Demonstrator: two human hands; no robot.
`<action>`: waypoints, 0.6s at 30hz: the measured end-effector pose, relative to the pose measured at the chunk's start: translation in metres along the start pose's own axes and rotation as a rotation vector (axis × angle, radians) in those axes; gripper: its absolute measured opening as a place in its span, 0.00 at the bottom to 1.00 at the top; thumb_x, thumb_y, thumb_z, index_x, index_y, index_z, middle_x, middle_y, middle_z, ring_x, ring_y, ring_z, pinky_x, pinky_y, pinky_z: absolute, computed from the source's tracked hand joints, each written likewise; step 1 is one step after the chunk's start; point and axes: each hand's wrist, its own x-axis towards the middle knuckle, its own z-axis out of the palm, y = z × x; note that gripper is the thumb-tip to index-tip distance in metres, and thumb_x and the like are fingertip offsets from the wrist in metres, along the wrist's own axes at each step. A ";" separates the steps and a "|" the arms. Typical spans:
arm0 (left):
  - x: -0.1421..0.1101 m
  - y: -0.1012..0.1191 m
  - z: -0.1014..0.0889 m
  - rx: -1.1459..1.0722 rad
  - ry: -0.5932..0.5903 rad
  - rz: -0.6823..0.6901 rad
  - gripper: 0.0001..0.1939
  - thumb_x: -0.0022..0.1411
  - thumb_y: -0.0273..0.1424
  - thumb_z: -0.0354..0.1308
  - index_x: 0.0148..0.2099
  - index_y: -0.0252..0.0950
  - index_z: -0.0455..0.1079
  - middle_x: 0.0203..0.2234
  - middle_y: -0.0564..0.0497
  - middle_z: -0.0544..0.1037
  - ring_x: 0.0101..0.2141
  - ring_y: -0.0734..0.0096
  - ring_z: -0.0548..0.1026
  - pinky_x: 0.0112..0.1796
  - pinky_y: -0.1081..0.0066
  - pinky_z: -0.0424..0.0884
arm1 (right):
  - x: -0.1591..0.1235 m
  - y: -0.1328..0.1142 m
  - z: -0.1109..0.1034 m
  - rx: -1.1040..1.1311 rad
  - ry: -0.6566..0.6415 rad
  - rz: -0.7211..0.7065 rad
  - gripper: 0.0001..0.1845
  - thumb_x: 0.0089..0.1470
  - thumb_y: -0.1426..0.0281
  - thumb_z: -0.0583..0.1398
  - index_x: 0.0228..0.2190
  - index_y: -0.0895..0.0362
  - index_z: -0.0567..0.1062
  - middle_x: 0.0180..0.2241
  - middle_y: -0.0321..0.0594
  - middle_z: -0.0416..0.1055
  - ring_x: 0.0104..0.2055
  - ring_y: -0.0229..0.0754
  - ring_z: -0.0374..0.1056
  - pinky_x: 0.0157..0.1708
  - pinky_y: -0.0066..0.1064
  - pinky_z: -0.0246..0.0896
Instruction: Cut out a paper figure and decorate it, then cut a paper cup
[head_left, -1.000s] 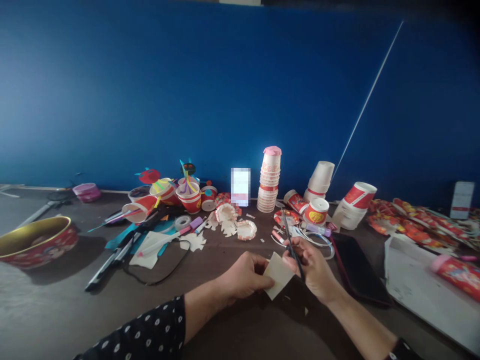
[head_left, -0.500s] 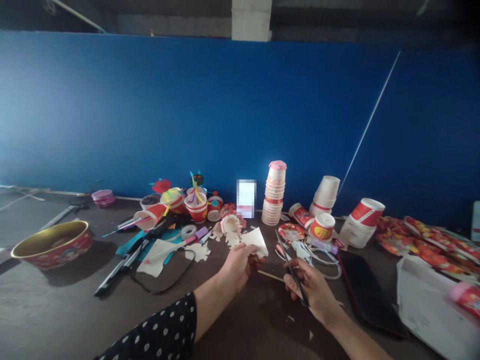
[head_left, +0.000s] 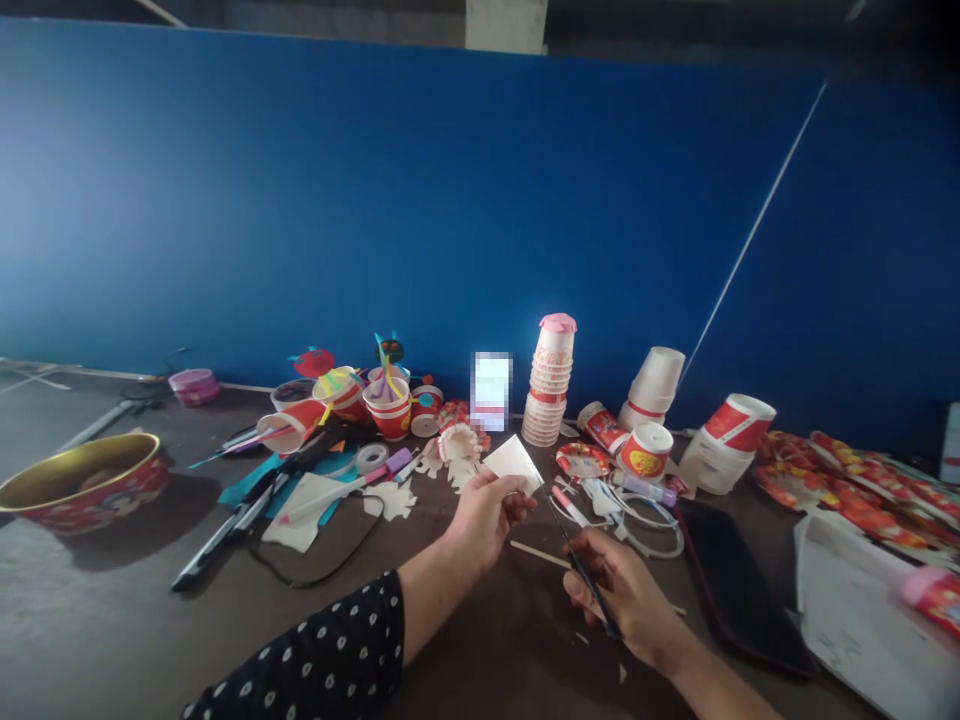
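Note:
A small white piece of paper (head_left: 513, 462) is pinched between the thumb and fingers of my left hand (head_left: 491, 508). My right hand (head_left: 611, 585) is closed around dark-handled scissors (head_left: 587, 577). Their blades point up and left, with the tips at the right edge of the paper; whether they touch it I cannot tell. Beneath the scissors, a thin wooden stick (head_left: 538, 554) lies on the dark table, its right end hidden by my right hand. Torn white scraps (head_left: 390, 498) lie left of my hands.
A tall stack of paper cups (head_left: 546, 410) stands behind my hands, right of a bright, blurred screen (head_left: 491, 392). Decorated cups (head_left: 388, 412) and a gold-rimmed bowl (head_left: 86, 482) are on the left. A dark phone (head_left: 739, 585), white cable (head_left: 652, 525) and more cups (head_left: 731, 445) are on the right.
The white paper has tilted and moved slightly up in my left hand. The scissors, apart from it before, have come up to its right edge. The view has shifted a little.

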 end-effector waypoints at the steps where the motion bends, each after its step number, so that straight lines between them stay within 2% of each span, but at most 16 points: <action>1: -0.001 0.000 0.001 0.007 -0.003 0.003 0.09 0.39 0.23 0.61 0.23 0.32 0.62 0.15 0.55 0.69 0.17 0.77 0.70 0.19 0.78 0.59 | 0.000 0.000 0.001 0.007 -0.005 -0.004 0.20 0.42 0.55 0.64 0.31 0.56 0.67 0.17 0.27 0.60 0.17 0.31 0.55 0.17 0.23 0.51; 8: -0.010 -0.002 0.004 0.045 -0.038 0.023 0.08 0.38 0.24 0.61 0.21 0.32 0.62 0.11 0.56 0.66 0.17 0.76 0.69 0.20 0.77 0.59 | 0.001 -0.008 0.007 0.045 0.021 0.029 0.22 0.38 0.53 0.65 0.28 0.55 0.66 0.17 0.27 0.61 0.16 0.31 0.53 0.15 0.23 0.49; 18: -0.017 -0.002 0.007 0.061 -0.090 0.027 0.07 0.38 0.25 0.61 0.21 0.31 0.65 0.12 0.55 0.68 0.17 0.76 0.69 0.21 0.76 0.58 | 0.001 -0.003 0.005 0.024 0.016 0.014 0.20 0.40 0.54 0.64 0.29 0.56 0.67 0.17 0.28 0.62 0.14 0.29 0.52 0.14 0.22 0.47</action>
